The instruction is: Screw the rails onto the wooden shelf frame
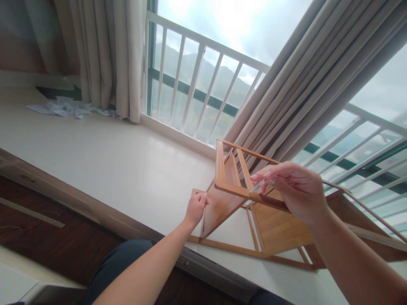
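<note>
A wooden shelf rack (233,189) lies on its side, with slim rails and several flat boards. My left hand (197,206) is closed around the near edge of its end board (219,207). Above the upper rail is my right hand (295,190), pinching a thin metal rod (257,185) that looks like a hex key. The rod's tip meets the rail at a small spot where a board joins it. My fingers hide the other end of the rod.
The rack rests on a white window ledge (121,156). Grey curtains (273,84) hang behind it, before a white railing (203,46). Torn white paper and plastic scraps (65,108) lie at the left. Below the ledge is a dark wooden floor (57,241).
</note>
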Available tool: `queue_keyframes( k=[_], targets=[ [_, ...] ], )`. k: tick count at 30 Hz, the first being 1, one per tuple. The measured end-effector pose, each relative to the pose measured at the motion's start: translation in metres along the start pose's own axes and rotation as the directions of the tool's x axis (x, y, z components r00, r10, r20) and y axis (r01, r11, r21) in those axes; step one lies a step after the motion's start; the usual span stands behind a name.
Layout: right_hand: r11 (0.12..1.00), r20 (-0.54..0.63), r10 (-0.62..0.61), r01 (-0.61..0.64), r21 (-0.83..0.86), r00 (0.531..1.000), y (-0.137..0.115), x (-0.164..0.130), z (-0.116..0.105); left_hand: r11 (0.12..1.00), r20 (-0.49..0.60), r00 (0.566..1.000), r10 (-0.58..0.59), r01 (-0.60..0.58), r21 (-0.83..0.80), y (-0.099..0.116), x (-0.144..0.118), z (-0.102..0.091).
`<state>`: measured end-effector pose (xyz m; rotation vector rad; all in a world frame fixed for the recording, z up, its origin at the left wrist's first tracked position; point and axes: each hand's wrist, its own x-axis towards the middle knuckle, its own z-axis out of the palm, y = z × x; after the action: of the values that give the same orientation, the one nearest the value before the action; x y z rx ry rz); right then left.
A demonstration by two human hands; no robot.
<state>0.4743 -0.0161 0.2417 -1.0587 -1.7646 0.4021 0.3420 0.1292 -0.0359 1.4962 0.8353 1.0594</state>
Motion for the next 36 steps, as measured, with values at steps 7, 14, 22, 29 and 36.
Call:
queue_keyframes(
  k=[7, 14, 22, 29, 36],
  targets=[
    [1.000, -0.012, -0.012, 0.012, -0.027, 1.000, 0.0003, -0.0006, -0.0006, 1.000, -0.007, 1.000, 0.001, -0.001, 0.002, -0.0018, 0.0007, 0.0000],
    [0.997, -0.001, -0.075, 0.075, -0.002, 0.997, 0.0003, 0.0013, 0.0005, 1.000, -0.002, 1.000, -0.004, 0.004, -0.001, -0.0038, 0.0011, 0.0006],
    [0.998, 0.035, -0.058, 0.060, -0.036, 0.998, -0.0016, 0.0002, 0.0003, 1.000, 0.009, 1.000, -0.008, 0.008, 0.001, -0.0044, 0.0006, -0.0005],
    [0.996, 0.022, -0.002, 0.004, -0.094, 1.000, -0.0054, -0.0025, 0.0000, 1.000, 0.002, 1.000, 0.000, 0.000, -0.004, -0.0032, -0.0001, -0.0008],
    [0.989, 0.023, -0.033, 0.036, -0.145, 0.999, -0.0036, 0.0011, -0.0008, 1.000, 0.002, 1.000, -0.001, 0.001, 0.000, -0.0003, -0.0005, -0.0013]
  ],
)
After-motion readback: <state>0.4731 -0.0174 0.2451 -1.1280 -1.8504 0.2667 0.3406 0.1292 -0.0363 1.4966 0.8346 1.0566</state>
